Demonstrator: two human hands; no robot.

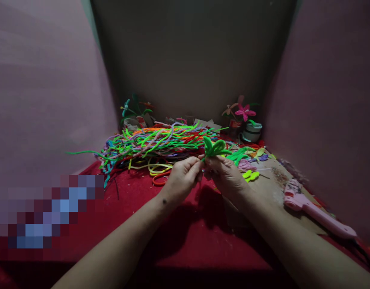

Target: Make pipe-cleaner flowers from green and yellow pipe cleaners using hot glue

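Both hands meet over the middle of the red cloth, pinching the base of a green pipe-cleaner leaf piece (214, 147) whose looped leaves point up. My left hand (186, 172) is closed, thumb and fingers pressed together at its lower end. Close beside it, my right hand (225, 172) is closed around the same base from the other side. The fingertips partly hide the place where the loops join. Just behind the hands lies a large heap of multicoloured pipe cleaners (151, 140).
A pink glue gun (320, 216) rests on a brown board (278, 196) at the right. Green pipe-cleaner pieces (240, 154) and yellow ones (250, 176) lie near the right hand. A pink flower (245, 112) stands behind, near a small pale pot (251, 132). Walls enclose both sides.
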